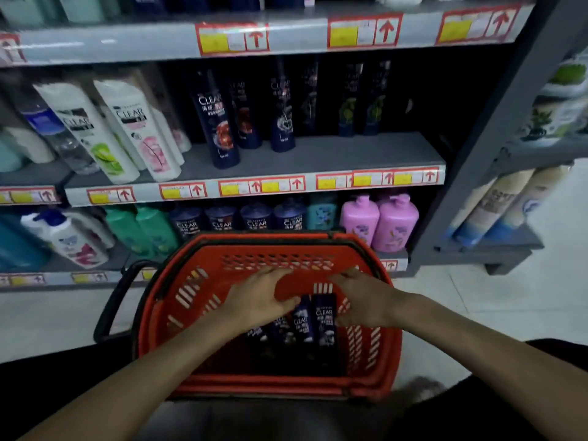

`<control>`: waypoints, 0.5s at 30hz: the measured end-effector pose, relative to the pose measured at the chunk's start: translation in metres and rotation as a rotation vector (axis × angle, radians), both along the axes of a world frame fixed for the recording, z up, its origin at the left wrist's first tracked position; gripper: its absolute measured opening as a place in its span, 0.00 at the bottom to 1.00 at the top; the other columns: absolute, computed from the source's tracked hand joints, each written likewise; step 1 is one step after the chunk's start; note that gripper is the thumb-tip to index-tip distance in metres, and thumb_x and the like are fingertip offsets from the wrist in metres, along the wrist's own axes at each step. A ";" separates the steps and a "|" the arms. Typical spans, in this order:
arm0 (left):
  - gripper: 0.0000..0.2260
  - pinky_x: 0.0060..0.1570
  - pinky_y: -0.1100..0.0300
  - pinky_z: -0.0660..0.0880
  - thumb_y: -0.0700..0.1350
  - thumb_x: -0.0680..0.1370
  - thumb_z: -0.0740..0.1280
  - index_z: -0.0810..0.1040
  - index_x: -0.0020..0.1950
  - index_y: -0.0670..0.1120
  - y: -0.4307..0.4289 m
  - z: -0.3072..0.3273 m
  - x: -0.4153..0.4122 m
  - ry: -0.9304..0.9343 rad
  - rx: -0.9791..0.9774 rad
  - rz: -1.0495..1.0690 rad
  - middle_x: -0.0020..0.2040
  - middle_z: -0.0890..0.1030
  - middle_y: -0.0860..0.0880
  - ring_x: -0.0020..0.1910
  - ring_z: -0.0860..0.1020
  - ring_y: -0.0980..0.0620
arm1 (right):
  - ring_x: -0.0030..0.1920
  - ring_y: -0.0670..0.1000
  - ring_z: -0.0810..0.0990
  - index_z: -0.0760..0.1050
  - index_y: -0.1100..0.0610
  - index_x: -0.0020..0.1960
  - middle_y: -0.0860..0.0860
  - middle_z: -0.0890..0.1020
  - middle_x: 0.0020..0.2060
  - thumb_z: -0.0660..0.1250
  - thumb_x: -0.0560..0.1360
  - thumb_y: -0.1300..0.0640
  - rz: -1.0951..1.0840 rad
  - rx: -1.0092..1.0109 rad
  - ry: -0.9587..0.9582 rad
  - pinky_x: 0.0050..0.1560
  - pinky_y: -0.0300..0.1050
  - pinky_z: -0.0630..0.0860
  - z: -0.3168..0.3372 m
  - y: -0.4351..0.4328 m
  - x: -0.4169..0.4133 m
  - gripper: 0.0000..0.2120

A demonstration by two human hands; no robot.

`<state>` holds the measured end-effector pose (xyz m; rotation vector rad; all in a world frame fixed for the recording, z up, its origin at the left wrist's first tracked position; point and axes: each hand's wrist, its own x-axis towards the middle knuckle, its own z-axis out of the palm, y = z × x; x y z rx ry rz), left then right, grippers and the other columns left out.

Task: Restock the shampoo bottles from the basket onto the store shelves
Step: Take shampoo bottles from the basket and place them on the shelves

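Observation:
A red plastic basket (197,300) sits low in front of me. Inside it stand several dark blue CLEAR shampoo bottles (324,319). My left hand (261,297) reaches into the basket with fingers spread, just above the bottles on the left. My right hand (362,300) hovers over the basket's right side, fingers apart, right beside the rightmost bottle. Neither hand grips anything. The middle shelf (318,157) holds a few matching dark blue CLEAR bottles (216,122), with bare room at its right end.
White CLEAR bottles (140,128) lean at the left of the middle shelf. The lower shelf carries dark CLEAR bottles (222,221), green bottles and pink pump bottles (394,221). A grey side rack (496,243) with other bottles stands to the right. A black handle (111,307) hangs off the basket's left.

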<state>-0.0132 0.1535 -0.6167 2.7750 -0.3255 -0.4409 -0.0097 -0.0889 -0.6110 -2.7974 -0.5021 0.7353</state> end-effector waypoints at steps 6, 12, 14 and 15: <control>0.32 0.64 0.49 0.76 0.64 0.77 0.68 0.65 0.79 0.57 -0.018 -0.079 0.003 0.242 0.050 -0.044 0.73 0.75 0.53 0.68 0.77 0.49 | 0.66 0.60 0.76 0.68 0.53 0.75 0.56 0.72 0.69 0.69 0.75 0.58 0.237 -0.192 0.122 0.64 0.53 0.76 -0.045 -0.013 -0.033 0.29; 0.35 0.64 0.51 0.75 0.65 0.75 0.70 0.65 0.79 0.55 -0.057 -0.140 0.018 0.324 0.090 -0.043 0.73 0.75 0.50 0.69 0.76 0.46 | 0.63 0.59 0.77 0.73 0.54 0.68 0.54 0.76 0.63 0.63 0.77 0.62 0.400 -0.246 0.016 0.59 0.53 0.77 -0.047 -0.017 -0.036 0.20; 0.35 0.62 0.51 0.75 0.67 0.74 0.70 0.66 0.76 0.54 -0.074 -0.153 0.030 0.297 0.075 0.021 0.71 0.76 0.48 0.68 0.77 0.44 | 0.64 0.60 0.75 0.74 0.55 0.66 0.55 0.76 0.63 0.64 0.77 0.62 0.462 -0.298 -0.070 0.63 0.55 0.75 -0.047 -0.015 -0.034 0.18; 0.35 0.62 0.50 0.76 0.68 0.73 0.69 0.68 0.75 0.53 -0.083 -0.159 0.035 0.290 0.069 0.068 0.70 0.76 0.48 0.67 0.77 0.43 | 0.64 0.61 0.75 0.75 0.55 0.65 0.56 0.76 0.63 0.63 0.77 0.62 0.476 -0.310 -0.099 0.65 0.56 0.73 -0.048 -0.015 -0.033 0.17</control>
